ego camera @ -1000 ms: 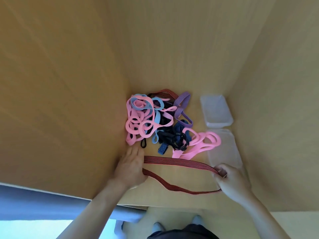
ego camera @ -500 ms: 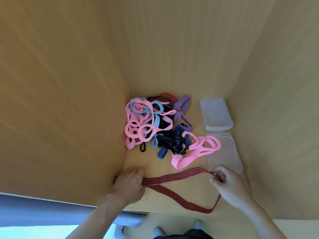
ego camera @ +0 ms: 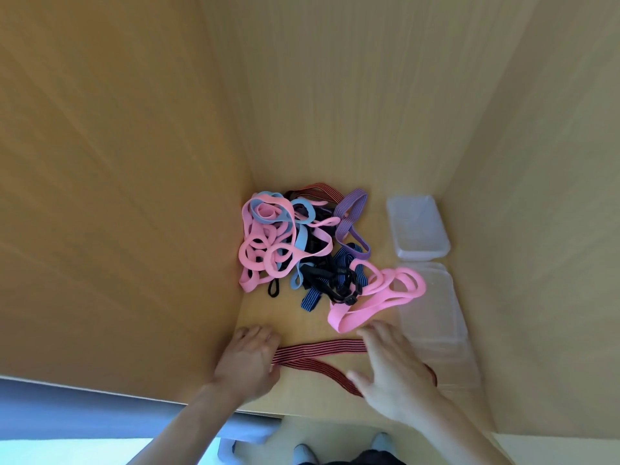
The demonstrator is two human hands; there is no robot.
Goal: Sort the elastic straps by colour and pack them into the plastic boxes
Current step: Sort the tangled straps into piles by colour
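A red-and-black striped strap (ego camera: 322, 348) lies folded on the wooden surface near its front edge. My left hand (ego camera: 246, 362) grips its left end, fingers curled round it. My right hand (ego camera: 392, 370) lies flat over the strap's right part with fingers spread and straight. Behind them sits a tangled pile of straps (ego camera: 295, 243) in pink, light blue, black, dark blue and purple, with a pink strap (ego camera: 382, 297) trailing to the right. Two clear plastic boxes stand at the right, one far (ego camera: 417, 226) and one near (ego camera: 432, 307); both look to hold nothing.
Tall wooden walls close in the surface on the left (ego camera: 117, 229), back and right. The front edge (ego camera: 302, 412) runs just under my wrists. A blue-grey bar (ego camera: 100, 407) sits below at the left, and feet show on the floor.
My right hand has moved left toward my left hand, folding the red striped strap shorter. It no longer pinches the strap's end and now lies flat on it.
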